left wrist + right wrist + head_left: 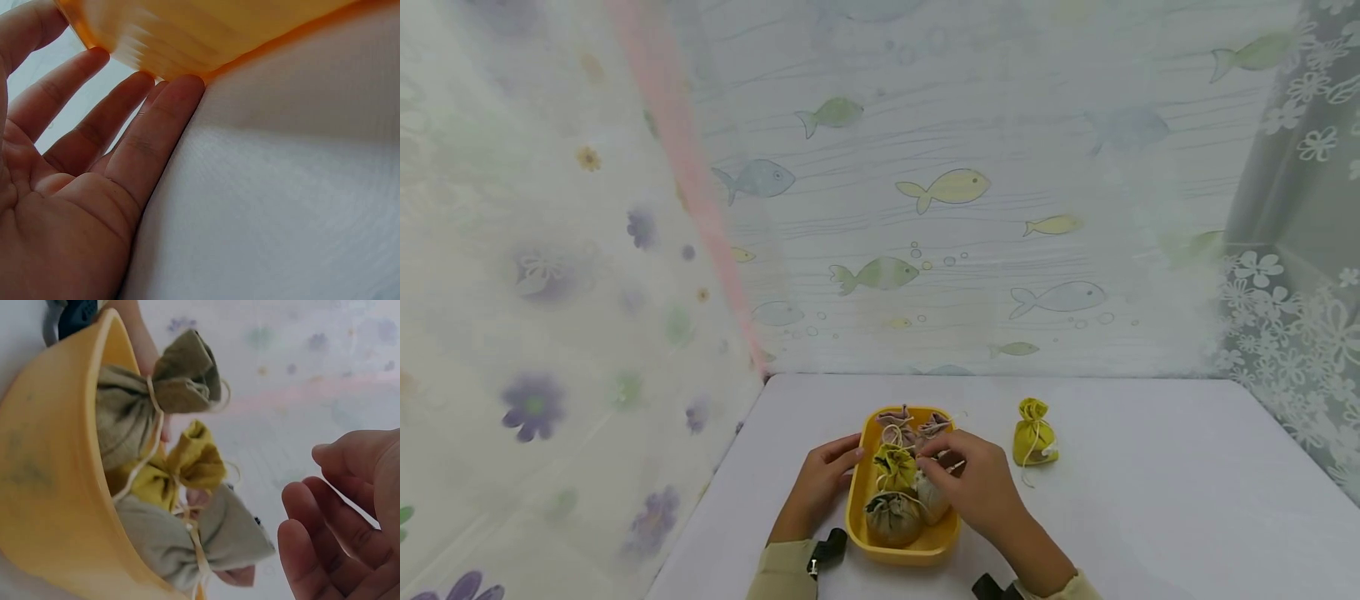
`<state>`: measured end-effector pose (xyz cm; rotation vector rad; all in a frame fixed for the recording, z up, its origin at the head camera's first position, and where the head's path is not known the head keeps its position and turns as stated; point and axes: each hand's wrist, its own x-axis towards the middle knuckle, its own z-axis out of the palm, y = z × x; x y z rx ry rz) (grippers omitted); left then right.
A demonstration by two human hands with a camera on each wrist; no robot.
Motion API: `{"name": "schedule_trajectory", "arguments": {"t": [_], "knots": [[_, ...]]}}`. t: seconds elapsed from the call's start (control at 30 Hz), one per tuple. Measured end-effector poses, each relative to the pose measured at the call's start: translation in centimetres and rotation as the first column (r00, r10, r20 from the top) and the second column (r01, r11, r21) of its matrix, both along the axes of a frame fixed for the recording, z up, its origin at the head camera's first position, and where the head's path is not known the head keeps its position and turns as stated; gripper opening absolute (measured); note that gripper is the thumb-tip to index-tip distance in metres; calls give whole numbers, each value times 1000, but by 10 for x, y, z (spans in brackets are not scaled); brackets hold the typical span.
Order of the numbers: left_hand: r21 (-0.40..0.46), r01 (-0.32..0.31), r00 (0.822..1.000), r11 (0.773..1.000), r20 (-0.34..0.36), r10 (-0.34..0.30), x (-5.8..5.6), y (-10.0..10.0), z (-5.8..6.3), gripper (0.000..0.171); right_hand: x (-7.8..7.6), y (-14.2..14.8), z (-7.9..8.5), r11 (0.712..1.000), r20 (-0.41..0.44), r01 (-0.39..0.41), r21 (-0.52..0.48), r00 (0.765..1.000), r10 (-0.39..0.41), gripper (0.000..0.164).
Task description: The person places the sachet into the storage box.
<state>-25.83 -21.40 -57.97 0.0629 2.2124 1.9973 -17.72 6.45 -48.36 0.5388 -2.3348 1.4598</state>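
My left hand (818, 482) rests against the left side of a yellow plastic tub (904, 557), its fairly straight fingertips touching the outer wall in the left wrist view. Inside sit small drawstring cloth pouches: an olive-grey pouch (893, 518) in front, a mustard-yellow pouch (895, 468) behind it, a light grey pouch (162, 540) at the right, and two mauve ones at the far end. Over the tub's right side hovers my right hand (977, 483). Its fingers are loosely bent with nothing between them, apart from the pouches in the right wrist view.
Another mustard-yellow pouch (1033, 437) with a trailing cord stands on the white table (1150, 500), right of the tub. Curtains printed with fish (880, 273) and flowers hang behind and at the left. Black wrist devices (829, 548) are on both wrists.
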Motion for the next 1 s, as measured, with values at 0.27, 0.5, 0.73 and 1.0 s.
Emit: {"name": "schedule_trajectory", "arguments": {"t": [0.27,0.5,0.73,1.0], "knots": [[-9,-5,1000,1000,-4,5,1,0,-1,62,-14,20,-2,993,28,115,6,993,-115,12],[-27,-15,1000,1000,4,15,0,0,0,64,-26,40,-6,968,30,246,48,968,-247,10],[-59,-25,1000,998,5,25,0,1,0,64,-39,64,-19,925,-30,371,81,929,-370,9],[-47,-21,1000,999,12,22,-1,0,0,64,-48,78,-26,894,-11,441,77,897,-441,10]]}}
